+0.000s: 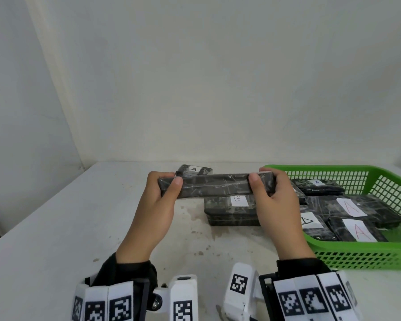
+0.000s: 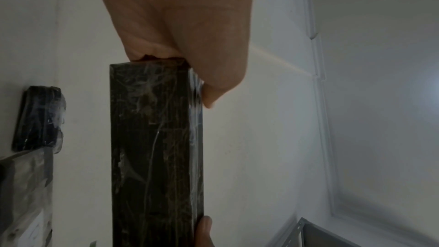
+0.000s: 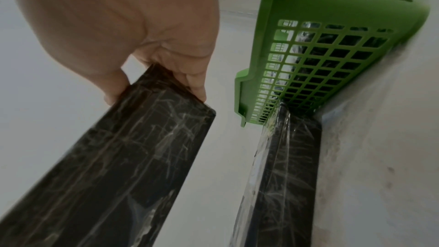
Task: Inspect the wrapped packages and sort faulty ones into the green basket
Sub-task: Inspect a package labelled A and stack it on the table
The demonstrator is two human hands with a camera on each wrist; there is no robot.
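A long black package (image 1: 215, 184) wrapped in clear film is held up edge-on above the table. My left hand (image 1: 164, 184) grips its left end, thumb on the near side and fingers behind. My right hand (image 1: 264, 181) grips its right end the same way. The wrist views show the package (image 2: 154, 147) (image 3: 114, 166) with wrinkled film. Below it a stack of wrapped packages (image 1: 232, 212) with a white label lies on the table. The green basket (image 1: 361, 253) at the right holds several labelled packages (image 1: 357, 207).
Another small wrapped package (image 1: 193, 170) labelled A lies at the back of the white table (image 1: 56, 228), near the wall. The stack (image 3: 285, 176) sits right against the basket's left wall (image 3: 308, 63). The table top is stained near the middle.
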